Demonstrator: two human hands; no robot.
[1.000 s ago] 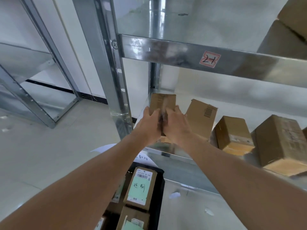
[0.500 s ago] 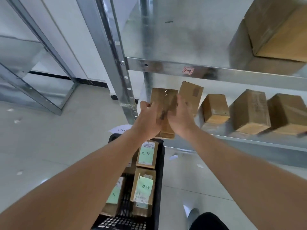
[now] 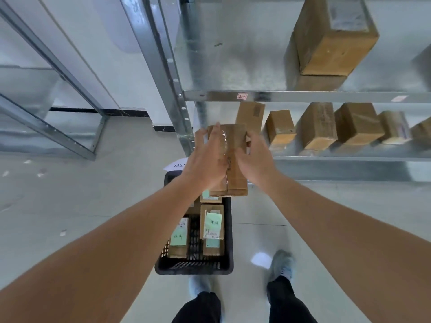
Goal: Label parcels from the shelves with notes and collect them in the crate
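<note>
Both hands hold one cardboard parcel (image 3: 235, 157) between them above the black crate (image 3: 229, 229): left hand (image 3: 207, 159) wrapped over its left side, right hand (image 3: 255, 159) gripping its right edge.

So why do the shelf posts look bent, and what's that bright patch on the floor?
Head view: the wide-angle lens bows the shelf post and stretches the forearms; the bright patch looks like glare on glossy floor; the hands and held parcel are slightly blurred.

Crate (image 3: 229, 231) mostly filled w/ labelled parcels (image 3: 211, 223); open gap btwn the columns, bare strip at near end; shelf post (image 3: 163, 75) blocks left
</note>
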